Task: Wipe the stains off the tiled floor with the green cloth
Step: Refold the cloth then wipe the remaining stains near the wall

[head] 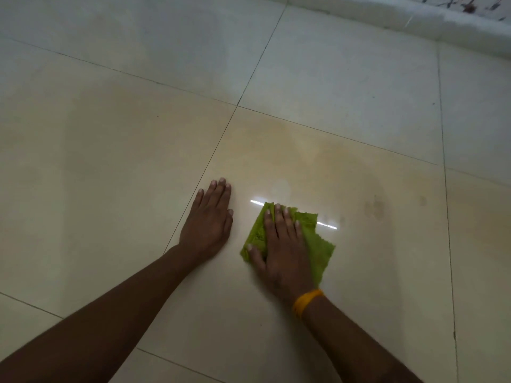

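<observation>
The right hand (279, 250) lies flat on top of the green cloth (318, 244), its fingers straight and side by side, the thumb stretched out to the left over the cloth's near-left corner; it presses the cloth against the tiled floor (110, 161) and curls round nothing. A yellow band (305, 299) circles the right wrist. The cloth is folded into a rough square with ragged edges and sticks out beyond the hand on the left, at the fingertips and more widely on the right. The left hand (211, 219) rests palm down on the bare tile just beside the cloth, apart from it, with its fingers straight and held close together and the thumb tucked along the side. Both hands sit on the same large cream tile, the left one near the grout line (210, 158) that runs away to the upper right. To the right of the cloth, on that tile, sit a few dull brownish stains (374, 208), with a smaller spot further right. A bright streak of reflected light (257, 202) shows on the glossy tile just past the cloth. A pale wall base (414, 20) runs along the top right
</observation>
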